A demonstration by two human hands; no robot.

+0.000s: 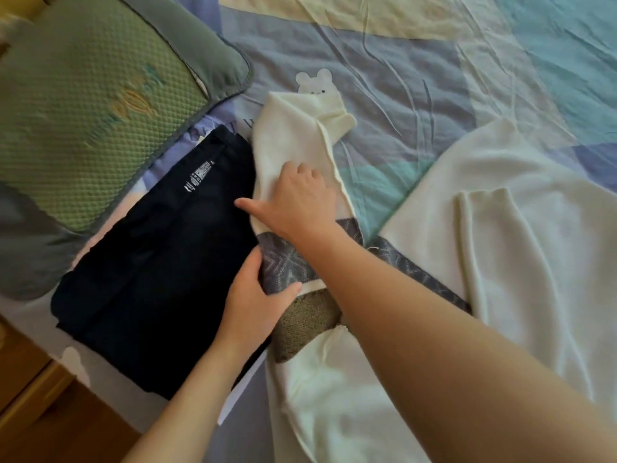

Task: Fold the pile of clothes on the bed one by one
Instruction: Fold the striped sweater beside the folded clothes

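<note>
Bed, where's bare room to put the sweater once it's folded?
Free: the sheet beyond the sweater, right of the pillow. Crowded: the near left, where the dark folded garment lies against the sweater, under both hands.

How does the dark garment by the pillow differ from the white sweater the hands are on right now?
The dark garment is plain navy; the white sweater is cream with a grey patterned band. The dark garment lies folded into a neat rectangle, while the white sweater is still spread out and only partly folded. Only the sweater is being handled: the right hand presses it and the left hand grips its band. Both lie on the bedsheet.
</note>
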